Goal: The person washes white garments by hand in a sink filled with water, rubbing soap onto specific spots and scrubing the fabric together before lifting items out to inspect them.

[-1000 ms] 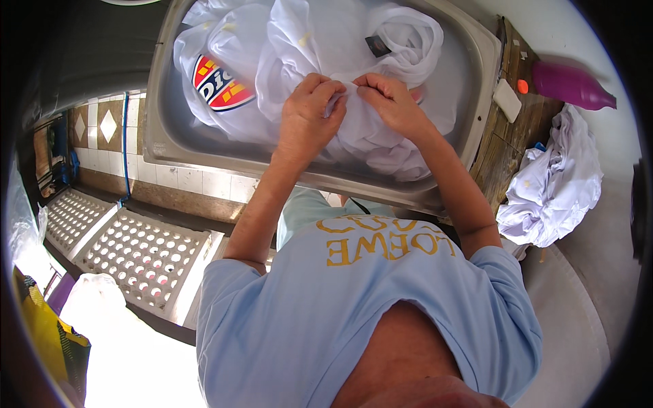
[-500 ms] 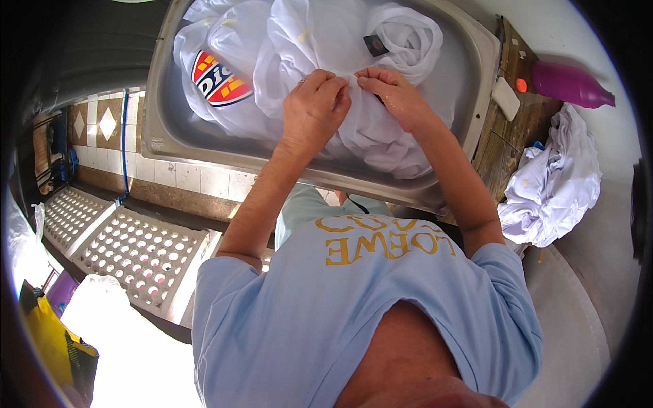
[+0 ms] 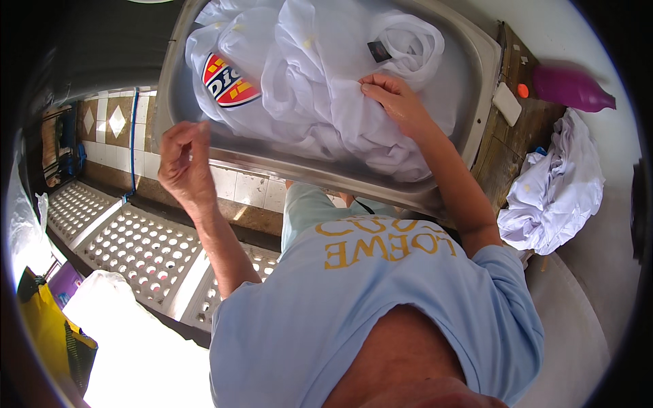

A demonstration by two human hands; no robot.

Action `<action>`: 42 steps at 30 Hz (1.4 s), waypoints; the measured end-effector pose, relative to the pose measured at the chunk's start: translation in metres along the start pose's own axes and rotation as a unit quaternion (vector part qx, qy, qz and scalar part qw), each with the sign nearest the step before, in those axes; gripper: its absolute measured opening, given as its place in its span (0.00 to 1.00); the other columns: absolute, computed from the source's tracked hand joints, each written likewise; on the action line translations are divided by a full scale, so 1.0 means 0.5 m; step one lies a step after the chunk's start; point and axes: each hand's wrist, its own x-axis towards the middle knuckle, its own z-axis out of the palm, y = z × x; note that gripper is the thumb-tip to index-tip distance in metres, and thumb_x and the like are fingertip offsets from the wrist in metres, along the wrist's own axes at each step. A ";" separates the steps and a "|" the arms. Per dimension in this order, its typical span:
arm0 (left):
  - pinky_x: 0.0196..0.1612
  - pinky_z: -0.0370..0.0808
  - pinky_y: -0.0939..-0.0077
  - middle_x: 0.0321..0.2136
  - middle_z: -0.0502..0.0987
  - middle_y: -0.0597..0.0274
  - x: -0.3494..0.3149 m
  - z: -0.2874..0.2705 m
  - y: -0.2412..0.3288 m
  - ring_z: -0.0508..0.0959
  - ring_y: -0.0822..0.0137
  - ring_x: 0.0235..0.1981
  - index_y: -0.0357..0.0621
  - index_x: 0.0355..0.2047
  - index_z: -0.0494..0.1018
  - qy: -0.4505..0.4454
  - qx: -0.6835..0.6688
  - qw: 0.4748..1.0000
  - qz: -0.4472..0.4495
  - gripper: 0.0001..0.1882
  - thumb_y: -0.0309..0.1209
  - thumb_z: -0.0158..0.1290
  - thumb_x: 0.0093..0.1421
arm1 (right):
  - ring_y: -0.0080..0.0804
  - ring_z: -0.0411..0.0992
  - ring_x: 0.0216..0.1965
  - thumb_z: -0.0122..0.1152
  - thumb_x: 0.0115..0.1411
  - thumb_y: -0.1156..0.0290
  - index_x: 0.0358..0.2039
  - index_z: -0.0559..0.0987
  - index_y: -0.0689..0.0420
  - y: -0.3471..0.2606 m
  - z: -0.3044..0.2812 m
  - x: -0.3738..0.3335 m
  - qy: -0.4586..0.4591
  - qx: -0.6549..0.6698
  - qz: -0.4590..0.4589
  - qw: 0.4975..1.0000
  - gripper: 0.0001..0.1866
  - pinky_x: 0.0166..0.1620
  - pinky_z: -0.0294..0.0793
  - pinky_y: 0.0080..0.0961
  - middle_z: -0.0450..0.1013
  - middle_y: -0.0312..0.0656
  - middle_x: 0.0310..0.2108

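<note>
A soaked white shirt [image 3: 306, 81] lies bunched in a metal sink [image 3: 286, 158] with water in it. Its red, yellow and dark blue printed emblem [image 3: 230, 81] shows at the left, and a small black label [image 3: 379, 51] sits by the rolled collar at the right. My right hand [image 3: 398, 103] pinches a fold of the shirt between thumb and fingers near the middle. Off the sink's front left edge, my left hand [image 3: 183, 166] is raised, its thumb and fingertips pressed together. Whether something small is in that pinch cannot be made out.
On the wooden ledge [image 3: 496, 146] at the right are a pale soap bar [image 3: 507, 104], an orange cap [image 3: 522, 90] and a purple bottle [image 3: 575, 88] lying on its side. Another white cloth bundle [image 3: 554, 183] hangs nearby. Perforated grey panels [image 3: 143, 245] lie lower left.
My left hand has left the cloth beside my right hand and moved left and toward me, beyond the sink's rim. My right hand stays at the shirt.
</note>
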 end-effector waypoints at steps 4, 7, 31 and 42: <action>0.32 0.69 0.81 0.35 0.74 0.64 -0.013 -0.214 -0.166 0.72 0.75 0.27 0.42 0.25 0.78 0.130 0.184 0.972 -0.069 0.07 0.29 0.63 0.49 | 0.13 0.64 0.33 0.54 0.59 0.68 0.37 0.77 0.59 -0.004 0.005 -0.005 -0.004 -0.023 -0.031 0.999 0.10 0.38 0.63 0.12 0.71 0.27 0.31; 0.43 0.66 0.53 0.53 0.63 0.56 -0.117 -0.346 -0.358 0.68 0.56 0.45 0.50 0.41 0.74 0.034 0.554 0.809 -0.194 0.18 0.32 0.59 0.47 | 0.13 0.65 0.35 0.56 0.59 0.70 0.37 0.77 0.60 -0.010 0.010 -0.005 -0.017 -0.072 -0.042 0.996 0.09 0.41 0.64 0.13 0.71 0.26 0.32; 0.41 0.71 0.78 0.38 0.71 0.61 -0.020 -0.193 -0.148 0.72 0.72 0.37 0.38 0.45 0.73 0.107 0.206 0.973 -0.005 0.12 0.27 0.45 0.63 | 0.28 0.66 0.28 0.54 0.42 0.85 0.36 0.76 0.57 -0.145 -0.118 -0.040 0.352 -0.394 -0.380 0.759 0.18 0.33 0.68 0.21 0.66 0.38 0.28; 0.52 0.68 0.71 0.47 0.71 0.57 -0.069 0.413 0.047 0.71 0.64 0.49 0.34 0.51 0.64 -0.317 -0.524 0.659 -0.437 0.20 0.23 0.47 0.58 | 0.27 0.63 0.25 0.57 0.40 0.88 0.43 0.73 0.55 -0.092 -0.003 -0.146 0.311 -0.315 -0.374 0.815 0.26 0.30 0.66 0.21 0.64 0.38 0.27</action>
